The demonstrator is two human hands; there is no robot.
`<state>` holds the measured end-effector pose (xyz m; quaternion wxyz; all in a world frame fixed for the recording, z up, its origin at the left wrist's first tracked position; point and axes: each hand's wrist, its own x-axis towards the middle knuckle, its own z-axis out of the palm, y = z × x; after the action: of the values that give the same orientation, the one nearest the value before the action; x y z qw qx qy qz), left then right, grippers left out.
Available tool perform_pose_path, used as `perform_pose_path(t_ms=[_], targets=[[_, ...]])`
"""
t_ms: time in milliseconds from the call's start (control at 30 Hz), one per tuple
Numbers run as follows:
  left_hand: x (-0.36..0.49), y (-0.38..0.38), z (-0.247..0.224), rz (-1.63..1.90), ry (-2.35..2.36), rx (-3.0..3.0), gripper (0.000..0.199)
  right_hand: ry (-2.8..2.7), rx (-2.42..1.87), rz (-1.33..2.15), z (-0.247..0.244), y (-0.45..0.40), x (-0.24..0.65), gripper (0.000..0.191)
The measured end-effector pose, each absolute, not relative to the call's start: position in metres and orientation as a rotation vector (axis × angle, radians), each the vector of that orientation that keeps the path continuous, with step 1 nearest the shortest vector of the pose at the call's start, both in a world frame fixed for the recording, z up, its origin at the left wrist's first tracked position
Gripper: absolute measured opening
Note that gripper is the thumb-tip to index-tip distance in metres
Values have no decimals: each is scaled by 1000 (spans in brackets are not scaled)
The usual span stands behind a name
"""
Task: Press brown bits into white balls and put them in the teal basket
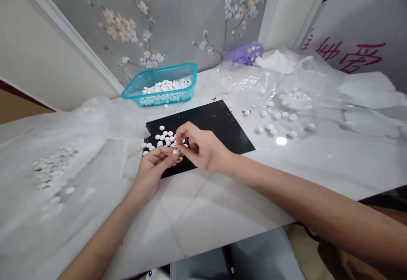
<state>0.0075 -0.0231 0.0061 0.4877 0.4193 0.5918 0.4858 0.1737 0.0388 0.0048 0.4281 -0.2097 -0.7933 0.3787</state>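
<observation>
Between the thumb and fingers of my left hand is a small white round piece. My right hand is pinched right beside that piece; what its fingertips hold, if anything, is too small to make out. Both hands are over the left part of a black mat. Several loose white round pieces lie on the mat around the fingertips, some partly hidden by the hands. A few tiny dark bits rest near the mat's back edge.
Behind the mat stands a blue basket of white pieces. Clear plastic bags with white pieces cover the left and back right of the white table. A purple bag lies by the wall. Loose pieces are scattered to the right.
</observation>
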Motion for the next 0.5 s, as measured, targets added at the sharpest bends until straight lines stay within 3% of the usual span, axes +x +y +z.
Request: perform_pose_path(t_ms=[100, 300, 500], targets=[[9, -22, 7, 1182, 1425, 1013, 17, -1980, -466, 957, 5, 39, 175, 14], [9, -23, 8, 1228, 1394, 958, 19, -2054, -427, 916, 7, 37, 177, 36], [7, -22, 7, 1227, 1352, 961, 16, -2152, -502, 903, 7, 38, 176, 36]])
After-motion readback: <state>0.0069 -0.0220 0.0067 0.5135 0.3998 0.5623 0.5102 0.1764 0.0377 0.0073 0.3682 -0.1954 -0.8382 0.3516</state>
